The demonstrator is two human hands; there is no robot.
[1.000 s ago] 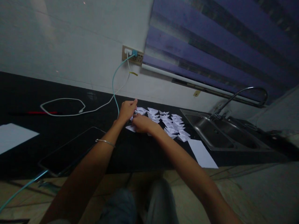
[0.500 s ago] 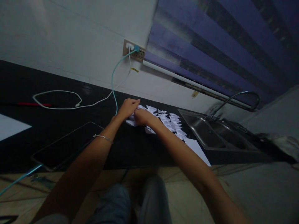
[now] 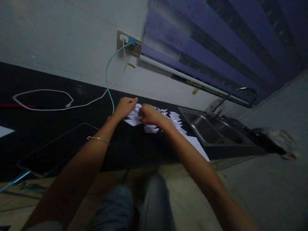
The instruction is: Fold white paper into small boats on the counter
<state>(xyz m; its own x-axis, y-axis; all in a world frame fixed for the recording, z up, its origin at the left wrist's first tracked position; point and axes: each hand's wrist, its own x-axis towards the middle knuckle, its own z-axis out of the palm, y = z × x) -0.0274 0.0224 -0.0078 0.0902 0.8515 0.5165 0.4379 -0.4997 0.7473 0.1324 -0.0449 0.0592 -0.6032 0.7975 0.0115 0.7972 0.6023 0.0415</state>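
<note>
My left hand [image 3: 126, 107] is at the left end of a group of white folded paper boats [image 3: 133, 122] on the black counter. Its fingers curl in against the paper and are partly hidden; the thumb points up to the right. Just to the right, my right hand [image 3: 149, 114] is closed, knuckles up, its bent fingertips at a paper boat in the same left row. More paper boats [image 3: 176, 121] stand in close rows under and beyond my right wrist. Exactly how the fingers grip the paper is hard to see in the dim light.
A tablet-like dark device [image 3: 60, 149] lies at the left, near a looped white cable [image 3: 43, 109]. White sheets [image 3: 197, 147] lie right of the boats, before a steel double sink [image 3: 204, 128] with a curved faucet [image 3: 231, 96]. Cables hang from a wall outlet [image 3: 138, 48].
My hands, together before, are now slightly apart, with white folded paper showing between them. The whole view has shifted, so the counter things appear farther left.
</note>
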